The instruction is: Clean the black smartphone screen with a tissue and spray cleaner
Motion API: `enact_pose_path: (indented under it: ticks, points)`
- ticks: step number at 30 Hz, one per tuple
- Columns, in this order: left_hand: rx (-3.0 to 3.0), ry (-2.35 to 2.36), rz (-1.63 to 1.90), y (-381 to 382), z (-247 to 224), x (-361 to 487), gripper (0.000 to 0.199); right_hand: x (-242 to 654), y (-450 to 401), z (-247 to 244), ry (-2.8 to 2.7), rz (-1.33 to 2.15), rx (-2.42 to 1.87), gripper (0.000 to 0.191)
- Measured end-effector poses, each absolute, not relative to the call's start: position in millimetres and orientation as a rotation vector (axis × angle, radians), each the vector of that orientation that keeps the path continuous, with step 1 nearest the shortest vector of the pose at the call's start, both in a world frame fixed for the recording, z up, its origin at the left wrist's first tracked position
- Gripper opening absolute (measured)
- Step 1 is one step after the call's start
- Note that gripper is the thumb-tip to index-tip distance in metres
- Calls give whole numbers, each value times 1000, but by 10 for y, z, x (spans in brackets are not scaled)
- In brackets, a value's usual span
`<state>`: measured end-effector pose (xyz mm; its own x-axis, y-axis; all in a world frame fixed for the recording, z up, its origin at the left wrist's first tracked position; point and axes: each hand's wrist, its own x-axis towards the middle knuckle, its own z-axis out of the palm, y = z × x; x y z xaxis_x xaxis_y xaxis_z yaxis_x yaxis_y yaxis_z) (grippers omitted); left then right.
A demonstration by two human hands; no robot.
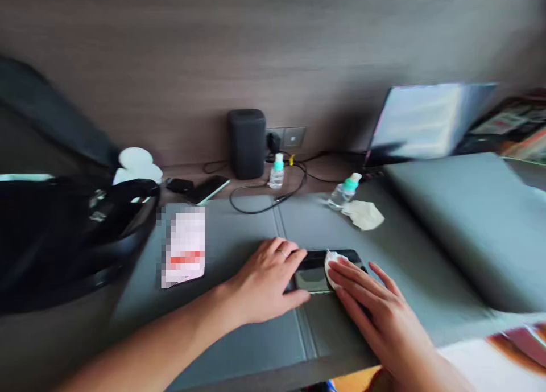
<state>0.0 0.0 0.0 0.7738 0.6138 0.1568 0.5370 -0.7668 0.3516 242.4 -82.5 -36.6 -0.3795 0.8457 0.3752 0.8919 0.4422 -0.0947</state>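
Observation:
A dark, glossy phone [313,279] lies flat on the grey desk mat [239,355]. My left hand [267,281] grips the phone's left end, thumb at the near edge and fingers at the far one; a ring is on one finger. On the right part of the screen, my right hand [379,306] presses a white tissue [331,265] down under its fingertips. That hand's palm and the tissue hide the phone's right end. Beyond it are a crumpled tissue [364,215] and a clear spray bottle [343,193] with a teal collar.
Toward the wall stand a black speaker [247,144] and a second bottle [277,173] beside a looped cable [251,211]. Another phone [207,189] and a blurred pink-white item [185,244] lie left. A black bag [55,238], a laptop [420,122] and a grey cushion-like block [473,227] flank the mat.

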Motion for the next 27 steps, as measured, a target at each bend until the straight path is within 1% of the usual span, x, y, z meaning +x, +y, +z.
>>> enact_pose_path:
  ticks: [4,8,11,14,21,24,27]
  points:
    - [2682,883,408,-43,-51,22,64,2402,-929,-277,-2266,-205,-1571,35]
    - [2682,895,437,-53,-122,11,74,2048,-905,-151,-2260,-50,-1541,35]
    - [2689,884,446,-56,-159,-9,73,1832,-861,-75,-2245,100,-1483,34]
    - [2700,883,442,-62,-164,-18,72,1914,-852,-71,-2242,158,-1493,33]
    - [2693,856,470,-60,-147,-18,70,2619,-900,-209,-2155,-37,-1706,30]
    - [2682,862,464,-54,-148,-20,70,2596,-900,-221,-2115,-105,-1674,30]
    - [2684,874,442,-56,-155,-15,69,2375,-897,-194,-2092,-122,-1620,30]
